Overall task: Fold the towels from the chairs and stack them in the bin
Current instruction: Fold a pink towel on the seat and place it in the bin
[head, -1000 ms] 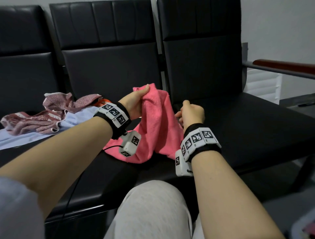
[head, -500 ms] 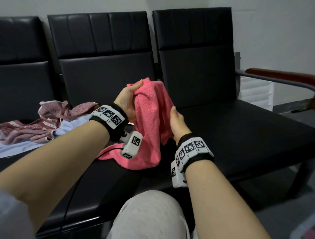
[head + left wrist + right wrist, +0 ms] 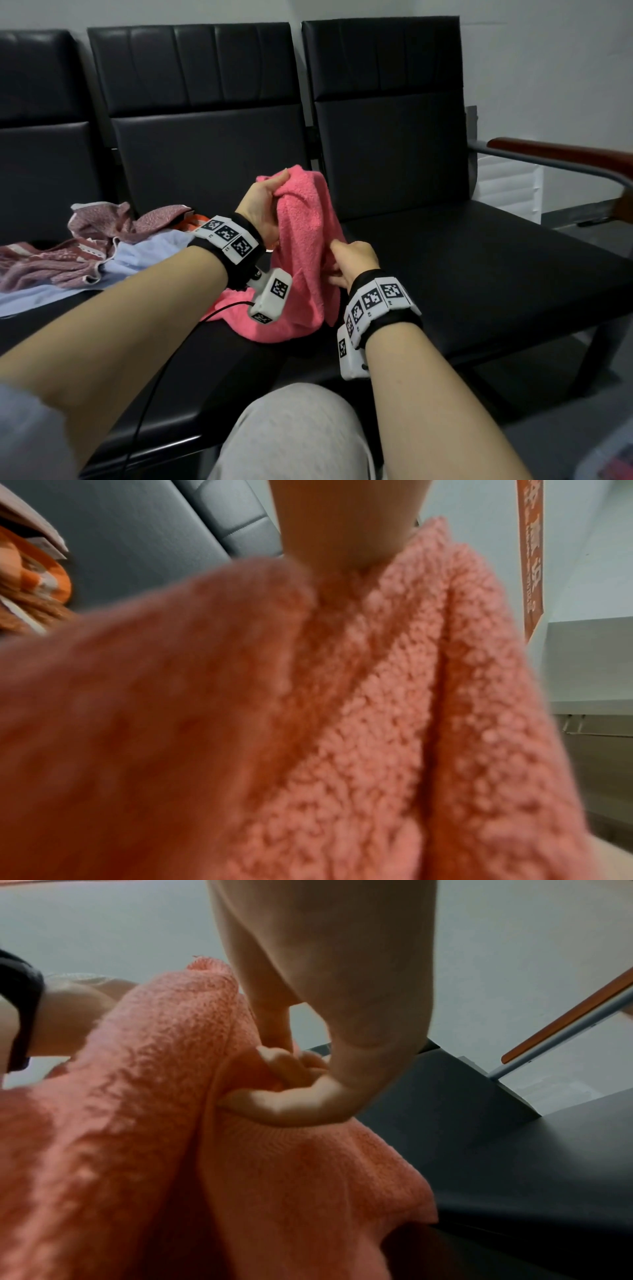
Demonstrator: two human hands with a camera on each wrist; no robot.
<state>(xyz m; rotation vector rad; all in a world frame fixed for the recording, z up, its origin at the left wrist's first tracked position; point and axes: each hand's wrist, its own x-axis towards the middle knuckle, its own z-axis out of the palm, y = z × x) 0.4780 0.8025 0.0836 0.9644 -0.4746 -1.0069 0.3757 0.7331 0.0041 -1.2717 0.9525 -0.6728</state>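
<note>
The left hand (image 3: 262, 209) hides the pink towel's (image 3: 301, 246) gripped top; its bottom rests on the chair (image 3: 462, 260). The right hand (image 3: 352, 262), flat before, now pinches a lower fold.

The head camera looked forward and down from above the person's knee across a row of black padded chairs (image 3: 212, 164), taking in both forearms. The left wrist camera sat so close behind the fluffy pink terry towel (image 3: 394, 723) that blurred cloth filled most of its frame, facing upward past a chair back to the wall. The right wrist camera looked along the right hand (image 3: 325, 1015), near the same towel (image 3: 154, 1123), which all three views shared.
</note>
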